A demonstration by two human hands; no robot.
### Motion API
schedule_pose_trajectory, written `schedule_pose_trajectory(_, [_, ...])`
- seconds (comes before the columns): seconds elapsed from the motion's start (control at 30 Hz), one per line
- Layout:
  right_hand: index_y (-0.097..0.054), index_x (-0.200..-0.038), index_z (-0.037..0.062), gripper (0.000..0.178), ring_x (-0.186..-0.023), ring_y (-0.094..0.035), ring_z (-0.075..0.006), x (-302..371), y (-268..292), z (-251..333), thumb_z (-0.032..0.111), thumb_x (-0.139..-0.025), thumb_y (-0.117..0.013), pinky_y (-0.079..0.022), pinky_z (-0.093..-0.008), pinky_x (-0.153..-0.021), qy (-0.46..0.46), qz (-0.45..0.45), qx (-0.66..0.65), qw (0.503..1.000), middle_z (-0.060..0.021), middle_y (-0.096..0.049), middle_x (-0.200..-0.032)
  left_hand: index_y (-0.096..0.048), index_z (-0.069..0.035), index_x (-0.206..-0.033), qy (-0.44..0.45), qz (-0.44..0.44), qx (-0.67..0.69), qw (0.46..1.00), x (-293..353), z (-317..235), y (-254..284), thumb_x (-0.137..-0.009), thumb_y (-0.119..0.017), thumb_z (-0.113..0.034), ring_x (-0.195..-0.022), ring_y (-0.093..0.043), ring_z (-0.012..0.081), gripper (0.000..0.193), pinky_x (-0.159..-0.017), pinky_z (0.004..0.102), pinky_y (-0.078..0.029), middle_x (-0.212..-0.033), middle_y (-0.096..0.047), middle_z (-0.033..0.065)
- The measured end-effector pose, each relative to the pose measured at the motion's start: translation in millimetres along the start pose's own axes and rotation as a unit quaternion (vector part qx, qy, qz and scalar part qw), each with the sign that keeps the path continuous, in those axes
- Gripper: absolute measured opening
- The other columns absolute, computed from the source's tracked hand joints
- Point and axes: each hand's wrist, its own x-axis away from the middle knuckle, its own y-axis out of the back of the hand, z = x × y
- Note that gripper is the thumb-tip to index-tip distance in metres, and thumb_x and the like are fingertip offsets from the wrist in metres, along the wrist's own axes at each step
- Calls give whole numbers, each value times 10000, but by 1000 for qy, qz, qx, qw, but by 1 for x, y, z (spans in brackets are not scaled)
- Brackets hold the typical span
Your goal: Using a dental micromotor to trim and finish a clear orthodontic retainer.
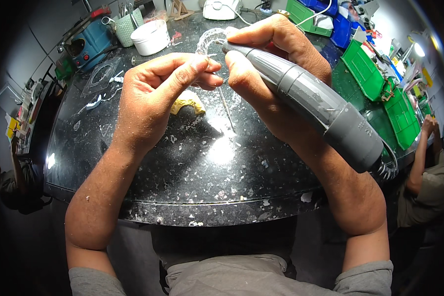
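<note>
My left hand (150, 96) pinches one end of a clear, U-shaped dental aligner (210, 37) between thumb and fingers. A thick grey rotary handpiece (308, 96) lies across my right hand (286, 54), gripped near its narrow front end. That end is close beside the aligner, and my right fingertips meet the aligner's far side. Whether the bur touches the plastic I cannot tell. Below my hands a yellow dental cast (188, 102) sits on the speckled black bench (182, 167), partly hidden by my left hand. Close to it lies a thin metal rod (227, 109).
At the back left stand a blue machine (87, 42), a pale green tool holder (129, 30) and a white tub (151, 38). Green bins (364, 70) line the right side. Plastic scraps (94, 102) lie at left. A coiled cord (387, 170) trails from the handpiece. Another person's arm (418, 160) shows at far right.
</note>
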Motion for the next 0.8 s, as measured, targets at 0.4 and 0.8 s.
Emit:
schedule_pose_trajectory(0.4, [-677, -991, 17, 167, -808, -656, -75, 0, -1, 1, 29, -831, -726, -540, -229, -725, 2, -6, -9, 1000, -30, -627, -888, -718, 41, -1090, -5, 4, -10, 1000, 0, 1, 1, -991, -645, -172, -917, -724, 178, 245, -895, 307, -563, -986, -747, 130])
schedule_pose_trajectory(0.8, [-684, -1001, 22, 193, -828, -667, -92, 1, 1, 0, 49, -824, -758, -548, -242, -738, 18, -4, -4, 1000, -48, -649, -920, -723, 31, -1089, 1, 0, -25, 1000, 0, 1, -1, -993, -644, -172, -917, -720, 167, 238, -890, 294, -559, -972, -748, 123])
